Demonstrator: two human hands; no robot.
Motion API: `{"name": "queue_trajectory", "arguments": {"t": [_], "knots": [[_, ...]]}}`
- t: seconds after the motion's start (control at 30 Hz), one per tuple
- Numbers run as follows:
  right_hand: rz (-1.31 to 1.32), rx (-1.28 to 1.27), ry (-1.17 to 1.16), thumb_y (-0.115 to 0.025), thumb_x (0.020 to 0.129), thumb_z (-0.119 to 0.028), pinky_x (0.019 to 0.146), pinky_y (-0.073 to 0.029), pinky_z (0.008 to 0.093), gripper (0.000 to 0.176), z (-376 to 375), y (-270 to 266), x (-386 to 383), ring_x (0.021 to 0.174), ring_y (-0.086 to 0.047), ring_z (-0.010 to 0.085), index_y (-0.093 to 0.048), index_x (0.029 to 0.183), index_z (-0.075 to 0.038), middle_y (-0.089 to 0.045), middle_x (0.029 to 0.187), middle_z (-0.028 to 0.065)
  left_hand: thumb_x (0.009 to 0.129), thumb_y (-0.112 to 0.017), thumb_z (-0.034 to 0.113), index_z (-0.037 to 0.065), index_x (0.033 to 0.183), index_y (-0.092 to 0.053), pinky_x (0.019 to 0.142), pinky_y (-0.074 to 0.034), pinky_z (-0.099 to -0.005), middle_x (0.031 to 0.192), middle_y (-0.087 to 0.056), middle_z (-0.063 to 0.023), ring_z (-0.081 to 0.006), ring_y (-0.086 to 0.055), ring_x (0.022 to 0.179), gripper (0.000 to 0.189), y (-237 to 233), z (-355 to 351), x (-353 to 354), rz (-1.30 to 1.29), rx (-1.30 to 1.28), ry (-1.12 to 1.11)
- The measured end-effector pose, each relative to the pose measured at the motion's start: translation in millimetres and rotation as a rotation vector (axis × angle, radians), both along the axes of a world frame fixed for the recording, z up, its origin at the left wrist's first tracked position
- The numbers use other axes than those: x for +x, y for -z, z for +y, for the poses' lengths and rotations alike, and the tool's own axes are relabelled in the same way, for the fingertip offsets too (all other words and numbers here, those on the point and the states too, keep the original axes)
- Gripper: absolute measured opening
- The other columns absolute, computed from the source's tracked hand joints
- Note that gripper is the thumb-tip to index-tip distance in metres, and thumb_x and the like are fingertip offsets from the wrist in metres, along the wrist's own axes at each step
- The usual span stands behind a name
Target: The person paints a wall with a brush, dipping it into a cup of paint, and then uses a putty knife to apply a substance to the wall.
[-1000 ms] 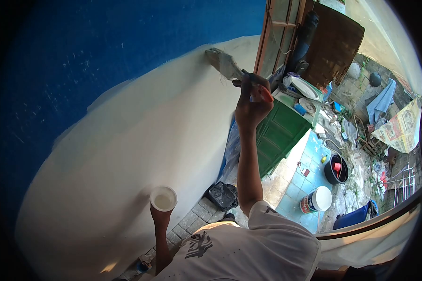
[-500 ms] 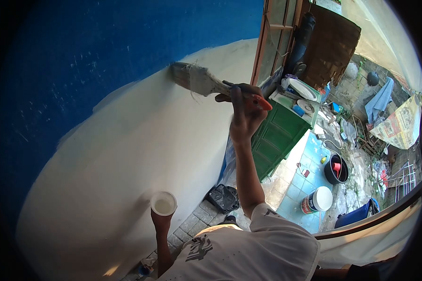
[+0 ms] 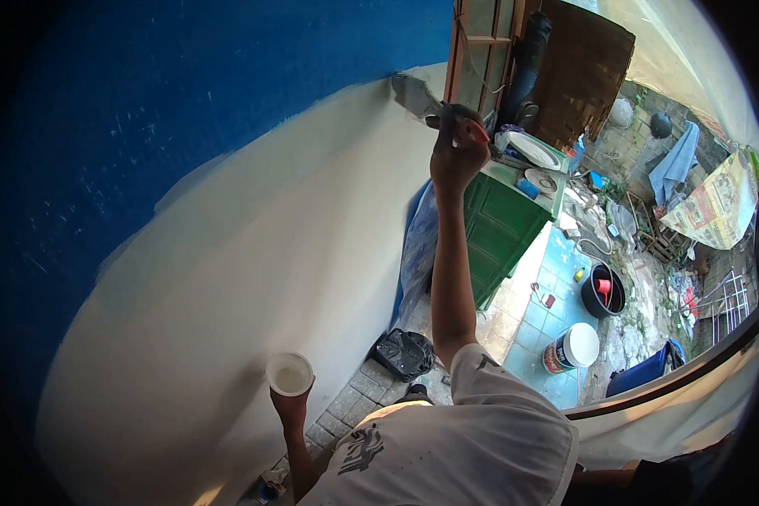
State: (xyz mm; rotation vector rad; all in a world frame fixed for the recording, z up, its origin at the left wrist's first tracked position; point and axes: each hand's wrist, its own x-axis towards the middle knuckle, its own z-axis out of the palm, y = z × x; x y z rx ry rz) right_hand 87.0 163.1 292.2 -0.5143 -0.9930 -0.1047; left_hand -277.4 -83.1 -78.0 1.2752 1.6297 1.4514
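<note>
My right hand (image 3: 461, 152) is closed around the red handle of a wide paintbrush (image 3: 415, 95). Its bristles touch the wall where the white paint (image 3: 253, 244) meets the blue paint (image 3: 185, 76), close to the window frame. Lower down, my left hand (image 3: 291, 408) grips a white cup (image 3: 289, 374) from below, near the white part of the wall. Pale paint shows inside the cup.
A window with a brown frame (image 3: 455, 59) borders the wall's right end. Beyond it stands a green cabinet (image 3: 502, 223) with dishes on top. A black plastic bag (image 3: 403, 354), a paint bucket (image 3: 580, 346) and a black tub (image 3: 603, 291) are on the floor.
My right hand has moved the paintbrush up and to the right along the blue-white border, towards the window. My left hand still holds the cup in nearly the same place.
</note>
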Motion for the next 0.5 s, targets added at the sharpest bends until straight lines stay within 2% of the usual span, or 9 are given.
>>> {"name": "queue_trajectory", "arguments": {"t": [0.03, 0.07, 0.17, 0.2, 0.23, 0.27, 0.33, 0.43, 0.5], "knots": [[-0.093, -0.057, 0.231, -0.069, 0.098, -0.006, 0.074, -0.060, 0.0277, 0.009, 1, -2, 3, 0.080, -0.073, 0.0147, -0.068, 0.101, 0.002, -0.074, 0.093, 0.0091, 0.070, -0.096, 0.012, 0.000, 0.122, -0.060, 0.094, -0.052, -0.0402, 0.114, -0.068, -0.0124, -0.0260, -0.066, 0.104, 0.064, -1, -2, -1, -0.074, -0.091, 0.014], [-0.026, -0.022, 0.133, -0.071, 0.097, -0.006, 0.074, -0.058, 0.0269, 0.008, 10, 0, 4, 0.081, -0.072, 0.0125, -0.069, 0.098, 0.001, -0.073, 0.091, 0.0073, 0.070, -0.096, 0.012, 0.000, 0.122, -0.060, 0.094, -0.052, -0.0402, 0.114, -0.068, -0.0124, -0.0260, -0.066, 0.104, 0.064, -2, -3, -1, -0.071, -0.089, 0.018], [-0.082, -0.020, 0.181, -0.070, 0.097, -0.005, 0.075, -0.059, 0.0270, 0.007, 13, 7, -1, 0.082, -0.072, 0.0116, -0.068, 0.099, 0.002, -0.073, 0.091, 0.0072, 0.070, -0.096, 0.012, 0.000, 0.123, -0.060, 0.095, -0.052, -0.0399, 0.114, -0.068, -0.0125, -0.0259, -0.066, 0.105, 0.065, -4, -4, 1, -0.037, -0.116, 0.019], [-0.097, -0.009, 0.132, -0.070, 0.096, -0.002, 0.075, -0.059, 0.0264, 0.006, 13, 14, -8, 0.082, -0.071, 0.0108, -0.068, 0.099, 0.003, -0.072, 0.091, 0.0064, 0.070, -0.096, 0.012, 0.000, 0.123, -0.060, 0.095, -0.052, -0.0397, 0.115, -0.068, -0.0126, -0.0258, -0.066, 0.105, 0.065, -1, -5, 1, -0.038, -0.102, 0.017], [-0.143, 0.089, 0.118, -0.071, 0.093, 0.002, 0.073, -0.058, 0.0268, 0.007, 7, 14, -20, 0.081, -0.072, 0.0128, -0.068, 0.099, 0.004, -0.072, 0.091, 0.0091, 0.070, -0.096, 0.012, 0.000, 0.123, -0.060, 0.095, -0.052, -0.0395, 0.115, -0.068, -0.0127, -0.0258, -0.066, 0.106, 0.065, 2, -4, 2, -0.040, -0.090, 0.015], [-0.206, 0.060, 0.165, -0.071, 0.092, 0.004, 0.073, -0.058, 0.0274, 0.008, -14, 10, -34, 0.080, -0.072, 0.0147, -0.068, 0.099, 0.005, -0.072, 0.091, 0.0107, 0.070, -0.096, 0.012, 0.000, 0.123, -0.060, 0.095, -0.052, -0.0395, 0.115, -0.068, -0.0127, -0.0258, -0.066, 0.106, 0.065, 4, -2, 4, -0.042, -0.091, 0.014], [-0.308, 0.050, 0.177, -0.072, 0.089, 0.007, 0.072, -0.058, 0.0284, 0.010, -50, 8, -61, 0.079, -0.074, 0.0188, -0.068, 0.098, 0.006, -0.073, 0.090, 0.0138, 0.075, -0.091, 0.003, -0.001, 0.109, -0.062, 0.063, -0.056, -0.0288, 0.088, -0.069, -0.0060, -0.0141, -0.066, 0.071, 0.044, 7, 3, 10, 0.035, 0.062, -0.012], [-0.318, 0.058, -0.035, -0.073, 0.079, 0.011, 0.068, -0.058, 0.0286, 0.020, -89, 10, -99, 0.081, -0.076, 0.0244, -0.071, 0.096, -0.001, -0.073, 0.090, 0.0148, 0.074, -0.092, 0.008, 0.000, 0.109, -0.063, 0.068, -0.056, -0.0312, 0.092, -0.069, -0.0063, -0.0158, -0.067, 0.078, 0.046, -4, 7, 18, 0.063, 0.027, 0.012], [-0.319, -0.026, -0.153, -0.074, 0.078, 0.011, 0.069, -0.058, 0.0274, 0.022, -114, 17, -120, 0.080, -0.076, 0.0240, -0.071, 0.096, -0.001, -0.073, 0.090, 0.0141, 0.074, -0.093, 0.010, 0.000, 0.110, -0.063, 0.073, -0.056, -0.0330, 0.095, -0.070, -0.0068, -0.0170, -0.068, 0.084, 0.048, -18, 10, 26, 0.096, 0.034, 0.017]]}}
